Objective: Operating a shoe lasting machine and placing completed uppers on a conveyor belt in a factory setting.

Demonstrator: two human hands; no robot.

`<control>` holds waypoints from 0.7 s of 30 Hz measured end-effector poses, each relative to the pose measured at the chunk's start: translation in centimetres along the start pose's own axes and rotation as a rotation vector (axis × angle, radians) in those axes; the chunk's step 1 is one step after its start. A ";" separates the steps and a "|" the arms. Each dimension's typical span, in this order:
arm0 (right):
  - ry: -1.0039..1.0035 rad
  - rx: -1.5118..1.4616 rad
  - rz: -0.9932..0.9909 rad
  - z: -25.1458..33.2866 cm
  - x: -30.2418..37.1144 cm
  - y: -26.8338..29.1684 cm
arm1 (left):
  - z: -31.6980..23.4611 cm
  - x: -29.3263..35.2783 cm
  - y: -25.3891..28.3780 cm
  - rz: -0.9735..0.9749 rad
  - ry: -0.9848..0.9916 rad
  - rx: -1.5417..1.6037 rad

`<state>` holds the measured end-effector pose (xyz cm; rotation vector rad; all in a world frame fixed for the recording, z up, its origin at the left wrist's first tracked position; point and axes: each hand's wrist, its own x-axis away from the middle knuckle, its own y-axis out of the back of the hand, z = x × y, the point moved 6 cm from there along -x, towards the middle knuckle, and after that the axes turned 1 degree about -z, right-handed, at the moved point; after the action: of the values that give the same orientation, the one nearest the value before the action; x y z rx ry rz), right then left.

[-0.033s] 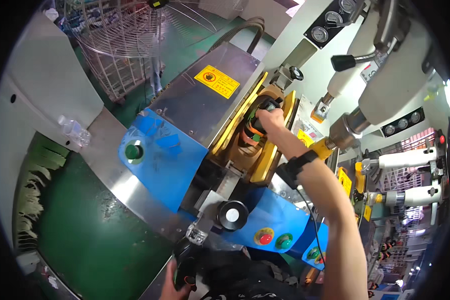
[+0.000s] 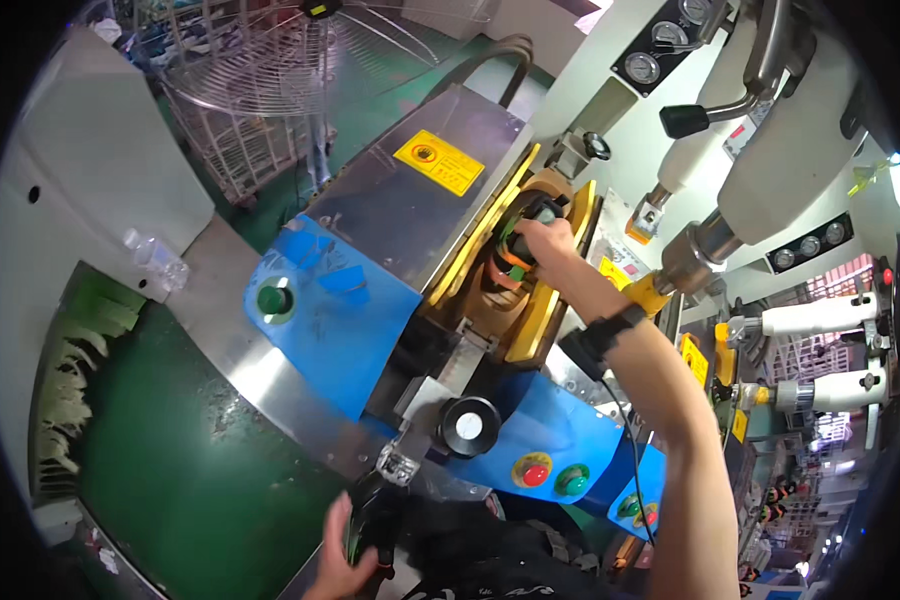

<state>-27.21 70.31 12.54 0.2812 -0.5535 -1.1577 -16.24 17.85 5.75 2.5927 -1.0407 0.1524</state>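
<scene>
My right hand [image 2: 548, 243] reaches into the press and is closed on the upper end of a dark shoe [image 2: 515, 262] with orange and green parts. The shoe sits between two yellow-edged side pads [image 2: 530, 325] of the press. At the lower edge, my left hand [image 2: 340, 562] has its thumb and fingers spread. Beside it, close to my dark clothing, is a black shoe-like item [image 2: 375, 520] with green and orange-red bits. Whether the left hand touches that item, I cannot tell.
Blue panels carry a green button [image 2: 274, 299] and a red button [image 2: 535, 474]. A black round knob [image 2: 468, 425] juts out near me. Right of my forearm hang the press's white cylinders [image 2: 780, 170]. A clear bottle [image 2: 157, 260] and a wire fan guard [image 2: 250, 70] are at the left.
My left hand has opened, its fingers spreading beside the black item. My right hand stays on the shoe in the press. The whole view has shifted slightly.
</scene>
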 end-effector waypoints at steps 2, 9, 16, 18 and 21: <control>0.431 0.082 0.003 3.7 6.8 1.7 | -2.5 -4.7 1.2 -0.261 -0.288 -0.023; 0.963 0.391 0.646 1.7 26.1 -2.9 | -9.4 -11.9 -3.6 -0.404 -0.867 -0.179; 1.032 0.461 0.593 -0.9 24.6 -6.1 | -7.6 -14.1 -5.2 -0.567 -0.807 0.018; 1.018 0.434 0.517 0.0 24.6 -5.4 | -8.0 -14.2 -5.7 -0.550 -0.867 -0.035; 0.953 0.188 0.465 1.4 25.7 -2.6 | -9.7 -13.6 -4.3 -0.427 -0.819 0.034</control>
<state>-22.61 45.80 19.27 0.7655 0.1269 -0.4224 -22.89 33.01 10.63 2.8721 -0.6473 -1.0719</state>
